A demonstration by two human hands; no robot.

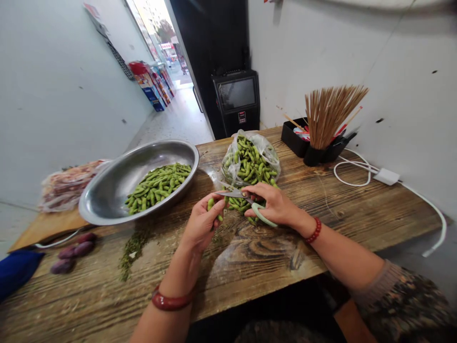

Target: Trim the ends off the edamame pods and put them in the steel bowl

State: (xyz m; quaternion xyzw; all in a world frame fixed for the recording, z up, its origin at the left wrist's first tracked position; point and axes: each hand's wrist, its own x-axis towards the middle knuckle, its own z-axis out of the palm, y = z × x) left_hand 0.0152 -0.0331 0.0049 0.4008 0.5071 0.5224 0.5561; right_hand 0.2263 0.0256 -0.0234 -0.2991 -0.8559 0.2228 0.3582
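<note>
Nearest me is the wooden table [250,274], with a scatter of green scraps [129,252] to the left, apart from the pods, perhaps to keep them from mixing. Further in, my left hand [200,221] is closed on a few green pods [210,205], pinched between thumb and fingers with an end exposed, I think so that the blades can get at it. My right hand [274,206] is clamped on scissors [235,194]; the pale green handle sits in my palm and the blades point left, towards my left fingertips, seemingly for short, careful movements. Just beyond lies a loose pile of pods [236,205], within easy reach. Far left, a wide steel basin [116,176] holds more pods, tilted towards me, probably for easy access. Beyond the pile, an open plastic bag [270,151] bulges with pods, its mouth facing me, which likely makes them easy to draw out.
</note>
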